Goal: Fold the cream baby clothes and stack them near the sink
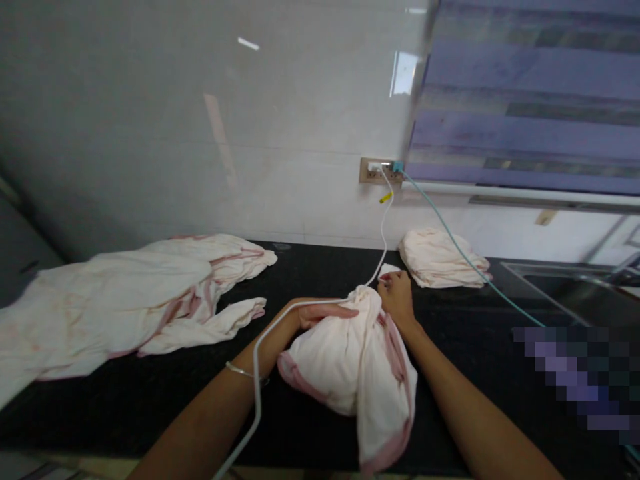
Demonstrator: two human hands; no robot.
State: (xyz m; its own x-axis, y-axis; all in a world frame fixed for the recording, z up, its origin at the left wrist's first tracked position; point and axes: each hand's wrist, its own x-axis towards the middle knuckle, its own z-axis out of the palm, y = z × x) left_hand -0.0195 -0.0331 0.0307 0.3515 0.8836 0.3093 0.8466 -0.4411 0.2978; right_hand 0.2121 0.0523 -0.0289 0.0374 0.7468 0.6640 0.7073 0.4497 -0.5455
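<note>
My left hand (pixel 315 313) and my right hand (pixel 397 297) both grip a cream cloth with pink trim (pixel 350 360), bunched up and lifted above the black counter (pixel 150 393). The cloth hangs down between my forearms toward the counter's near edge. A thin bracelet sits on my left wrist. A white cable (pixel 257 373) runs across my left forearm.
A loose heap of the same cream cloths (pixel 115 300) lies on the counter at left. A folded stack (pixel 440 260) sits behind my right hand. White and teal cables lead to a wall socket (pixel 380 171). A steel sink (pixel 575 287) is at right, a striped blind above it.
</note>
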